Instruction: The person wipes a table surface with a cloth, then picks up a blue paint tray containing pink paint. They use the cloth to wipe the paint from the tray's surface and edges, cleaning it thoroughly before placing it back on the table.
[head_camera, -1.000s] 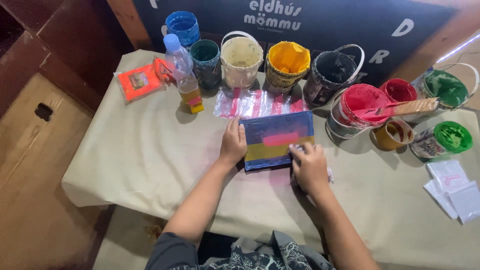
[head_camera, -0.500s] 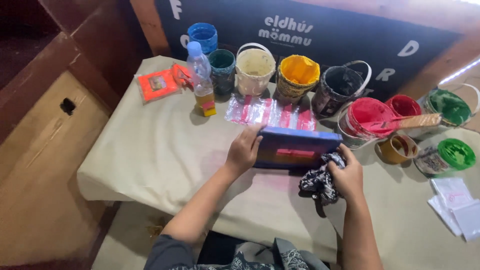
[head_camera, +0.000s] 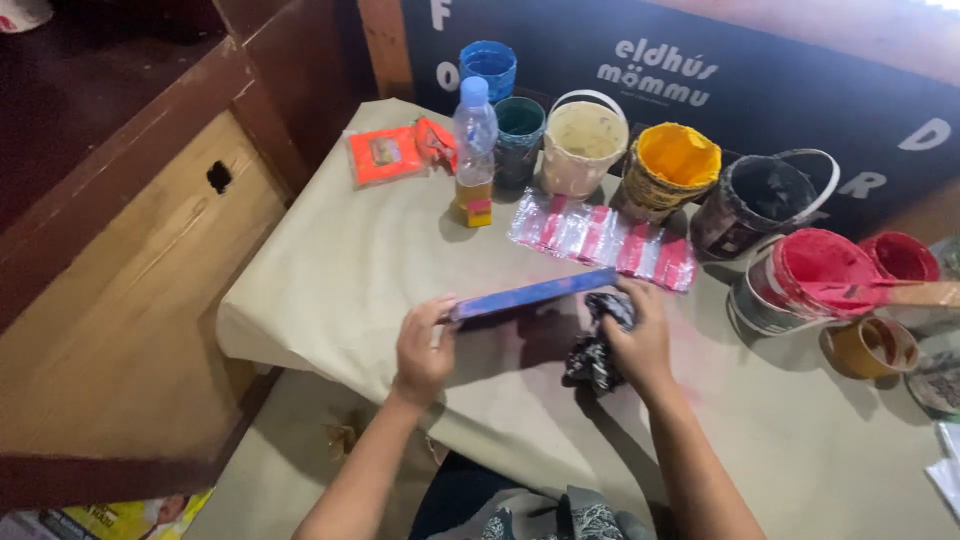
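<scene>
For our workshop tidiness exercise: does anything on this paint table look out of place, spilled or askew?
Yes. The flat blue-edged rectangular board stands tipped on edge between the left hand and right hand, which also grips a dark patterned rag. Pinkish smears stain the beige tablecloth nearby, and a wooden stick lies across the red paint bucket.

This looks like a small craft or printing workshop. A counter (head_camera: 330, 270) draped in plain beige cloth carries a row of paint-smeared buckets: a yellow one (head_camera: 677, 165), a black one (head_camera: 760, 200), a red one (head_camera: 815, 275) with a stirring stick (head_camera: 880, 293) across it. Behind stand a dark lettered signboard (head_camera: 760, 60) and worn wooden furniture (head_camera: 110, 270).
</scene>
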